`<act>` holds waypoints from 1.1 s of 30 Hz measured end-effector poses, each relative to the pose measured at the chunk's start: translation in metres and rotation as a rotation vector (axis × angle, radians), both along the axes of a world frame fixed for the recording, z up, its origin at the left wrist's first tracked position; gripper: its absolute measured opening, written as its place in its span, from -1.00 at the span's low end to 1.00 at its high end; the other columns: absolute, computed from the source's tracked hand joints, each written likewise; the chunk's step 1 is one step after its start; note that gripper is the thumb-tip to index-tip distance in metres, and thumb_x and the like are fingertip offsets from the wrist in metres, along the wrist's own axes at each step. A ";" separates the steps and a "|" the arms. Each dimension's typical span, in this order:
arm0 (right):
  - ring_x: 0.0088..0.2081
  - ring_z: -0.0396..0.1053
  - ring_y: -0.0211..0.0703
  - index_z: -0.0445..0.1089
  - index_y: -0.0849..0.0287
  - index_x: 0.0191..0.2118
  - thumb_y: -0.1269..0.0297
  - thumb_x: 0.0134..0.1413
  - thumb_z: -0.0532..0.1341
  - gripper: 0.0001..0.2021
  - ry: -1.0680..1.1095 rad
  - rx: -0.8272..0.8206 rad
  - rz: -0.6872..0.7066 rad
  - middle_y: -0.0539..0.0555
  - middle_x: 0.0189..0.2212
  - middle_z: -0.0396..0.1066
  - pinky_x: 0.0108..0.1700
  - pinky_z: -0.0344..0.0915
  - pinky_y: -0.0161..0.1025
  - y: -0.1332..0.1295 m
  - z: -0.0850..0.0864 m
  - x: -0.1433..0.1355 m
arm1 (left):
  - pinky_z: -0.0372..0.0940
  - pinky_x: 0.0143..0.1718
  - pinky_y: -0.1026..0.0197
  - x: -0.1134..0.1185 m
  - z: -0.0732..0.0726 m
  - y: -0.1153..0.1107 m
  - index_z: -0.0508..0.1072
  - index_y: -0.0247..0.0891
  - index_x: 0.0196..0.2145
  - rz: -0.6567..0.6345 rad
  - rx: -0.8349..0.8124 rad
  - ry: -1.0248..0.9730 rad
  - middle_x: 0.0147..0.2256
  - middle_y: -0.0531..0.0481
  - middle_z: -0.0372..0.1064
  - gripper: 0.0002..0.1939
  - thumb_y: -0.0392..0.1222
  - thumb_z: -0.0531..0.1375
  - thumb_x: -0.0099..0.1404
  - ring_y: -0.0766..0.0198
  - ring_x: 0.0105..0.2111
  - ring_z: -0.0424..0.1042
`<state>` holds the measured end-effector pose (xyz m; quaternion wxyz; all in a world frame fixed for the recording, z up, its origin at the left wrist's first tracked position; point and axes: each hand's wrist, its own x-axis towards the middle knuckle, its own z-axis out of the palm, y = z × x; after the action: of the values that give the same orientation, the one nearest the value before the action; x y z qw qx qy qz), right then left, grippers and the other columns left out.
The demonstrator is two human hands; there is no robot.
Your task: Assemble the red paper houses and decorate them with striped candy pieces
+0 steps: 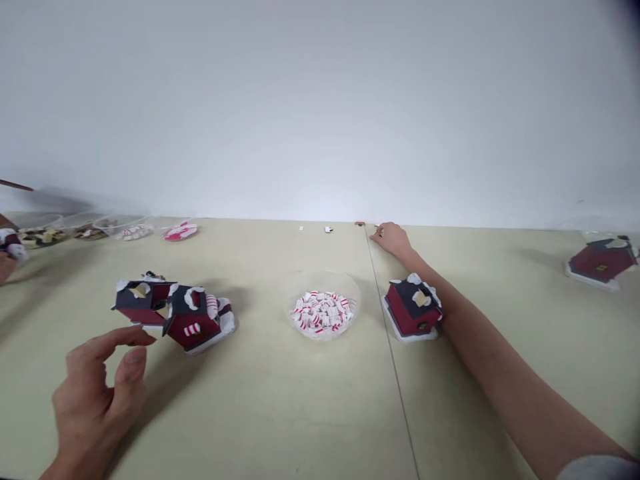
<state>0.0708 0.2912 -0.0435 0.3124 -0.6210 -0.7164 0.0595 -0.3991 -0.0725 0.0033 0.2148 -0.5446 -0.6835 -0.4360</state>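
Note:
My left hand [100, 387] is at the lower left, thumb and fingers apart and holding nothing, just in front of a pair of small dark red houses [187, 313] with dark roofs. Stretched to the back of the table, my right hand [390, 238] has its fingers bent down near the wall; whatever lies under the fingertips is too small to name. A clear bowl [324, 333] of white pieces with red stripes stands in the middle. Beside my right forearm sits another dark red house [410, 308] on a white base.
Clear bowls with small parts stand at the back left, one with pink and white pieces [181, 231]. A person's hand [6, 267] shows at the left edge. Another house [603, 261] is far right. Small bits [329, 229] lie near the wall [320, 120].

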 end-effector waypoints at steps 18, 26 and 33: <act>-0.23 0.45 -0.16 0.46 0.16 -0.16 -0.02 -0.08 0.42 -0.57 1.085 -0.059 0.383 0.07 -0.29 0.52 -0.08 0.41 -0.14 -0.255 0.032 0.056 | 0.36 -0.14 0.11 0.130 0.017 0.031 0.40 -0.25 -0.05 -0.510 0.193 0.127 -0.25 -0.08 0.43 -0.70 -0.05 0.17 0.34 0.18 -0.28 0.43; -0.16 0.50 -0.10 0.43 0.13 -0.13 -0.07 -0.05 0.34 -0.56 1.130 0.080 0.424 0.12 -0.21 0.54 0.00 0.44 -0.06 -0.272 0.038 0.035 | 0.25 0.18 -0.08 0.309 0.025 0.067 0.22 -0.23 0.24 -0.859 -0.312 -0.114 0.21 -0.31 0.20 -0.25 0.21 0.26 0.23 -0.12 0.18 0.29; -0.17 0.48 -0.10 0.39 0.12 -0.23 0.10 0.05 0.24 -0.77 1.012 0.210 0.419 0.11 -0.22 0.51 -0.03 0.44 -0.10 -0.269 0.034 0.028 | 0.28 0.15 -0.05 0.322 -0.003 0.099 0.31 -0.22 0.16 -1.041 -0.324 -0.336 0.13 -0.23 0.35 -0.41 0.05 0.28 0.25 0.02 0.06 0.41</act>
<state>0.0993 0.0220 -0.0097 0.6592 -0.3246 -0.5872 0.3396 -0.0775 0.0262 0.0002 -0.2264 -0.7590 -0.4078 -0.4544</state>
